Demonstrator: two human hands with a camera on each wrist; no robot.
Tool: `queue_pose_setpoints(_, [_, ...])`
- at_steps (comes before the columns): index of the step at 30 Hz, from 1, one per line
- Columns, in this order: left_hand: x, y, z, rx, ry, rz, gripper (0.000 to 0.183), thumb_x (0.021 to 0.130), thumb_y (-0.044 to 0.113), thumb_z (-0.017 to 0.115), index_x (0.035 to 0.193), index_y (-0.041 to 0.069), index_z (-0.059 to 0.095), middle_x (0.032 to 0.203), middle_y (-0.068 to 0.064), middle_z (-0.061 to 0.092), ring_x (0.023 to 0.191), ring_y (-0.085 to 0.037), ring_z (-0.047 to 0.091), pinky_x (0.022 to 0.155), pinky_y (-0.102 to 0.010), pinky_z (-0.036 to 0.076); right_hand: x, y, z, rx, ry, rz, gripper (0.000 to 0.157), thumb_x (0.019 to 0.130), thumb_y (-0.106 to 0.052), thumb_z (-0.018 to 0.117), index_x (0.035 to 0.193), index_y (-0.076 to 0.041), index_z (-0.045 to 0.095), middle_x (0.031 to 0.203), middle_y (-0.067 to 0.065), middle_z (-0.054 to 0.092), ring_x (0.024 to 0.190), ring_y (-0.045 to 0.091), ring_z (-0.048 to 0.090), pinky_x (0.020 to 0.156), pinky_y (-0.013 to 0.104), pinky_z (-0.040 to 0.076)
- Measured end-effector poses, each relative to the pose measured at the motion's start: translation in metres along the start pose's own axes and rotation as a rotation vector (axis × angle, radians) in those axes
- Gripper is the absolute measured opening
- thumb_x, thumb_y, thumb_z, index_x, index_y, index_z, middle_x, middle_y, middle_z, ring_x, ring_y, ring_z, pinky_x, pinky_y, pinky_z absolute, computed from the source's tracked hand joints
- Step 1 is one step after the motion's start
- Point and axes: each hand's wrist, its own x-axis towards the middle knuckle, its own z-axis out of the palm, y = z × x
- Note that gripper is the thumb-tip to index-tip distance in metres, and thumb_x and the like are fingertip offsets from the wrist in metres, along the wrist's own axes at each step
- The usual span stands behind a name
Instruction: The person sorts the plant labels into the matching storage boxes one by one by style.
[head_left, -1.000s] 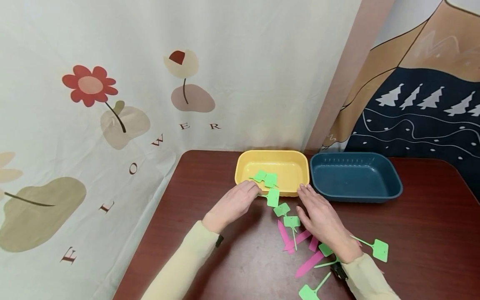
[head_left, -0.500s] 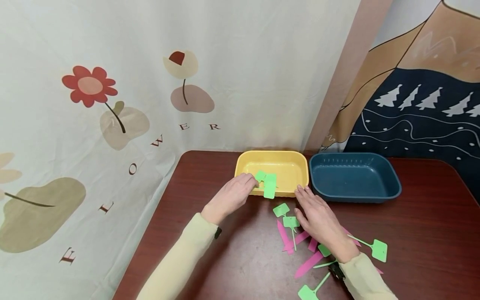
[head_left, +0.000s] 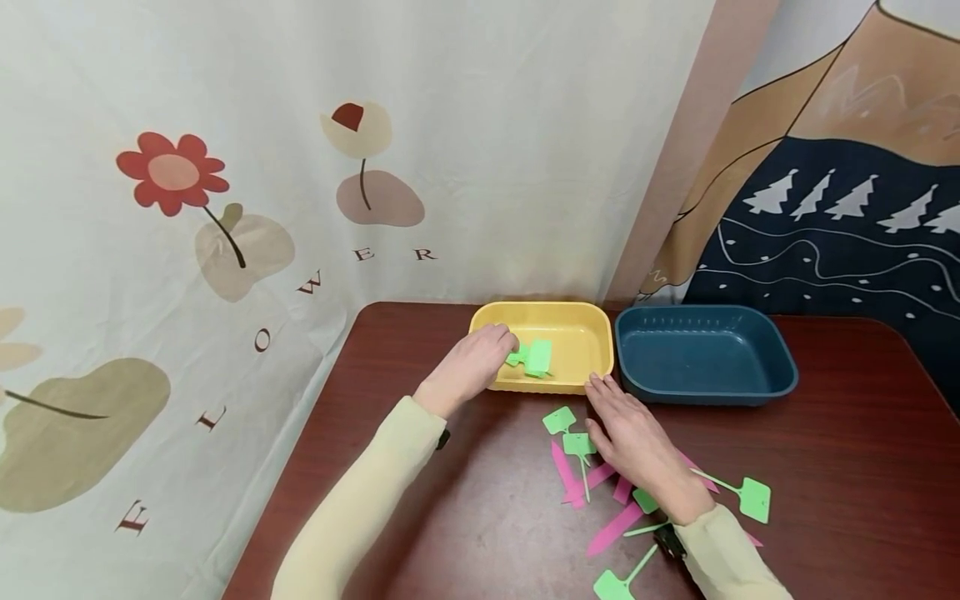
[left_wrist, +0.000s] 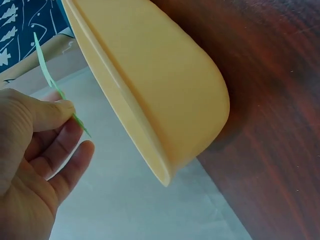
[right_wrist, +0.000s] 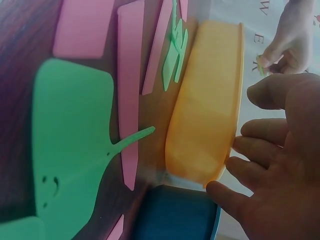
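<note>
While the left hand (head_left: 472,362) pinches a green tag (left_wrist: 43,65) over the yellow bin (head_left: 581,342), its fingers hide part of the stem. Head view: hard to separate from tags below (head_left: 537,374). Right hand (head_left: 637,437): fingers straight, grips nothing; rim contact unclear. Its wrist partly covers the pink stakes (head_left: 615,529); nearest loose tag (head_left: 612,585) is cut off.

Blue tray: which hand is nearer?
Right. In the head view, the right hand is by the blue tray's near-left corner; the left hand is at the yellow tray's left end.
</note>
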Motion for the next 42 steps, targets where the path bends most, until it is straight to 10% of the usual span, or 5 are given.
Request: queue_pose_setpoints(42, [0.039, -0.017, 0.034, 0.022, -0.348, -0.083, 0.033, 0.091, -0.014, 0.059, 0.075, 0.013, 0.05, 0.083, -0.005, 0.059, 0.078, -0.021, 0.058, 0.074, -0.036, 0.053, 0.001, 0.0, -0.001, -0.007, -0.009, 0.009, 0.055, 0.097, -0.016, 0.071, 0.144, 0.008, 0.055, 0.151, 0.024, 0.051, 0.142, 0.04, 0.047, 0.109, 0.058, 0.042])
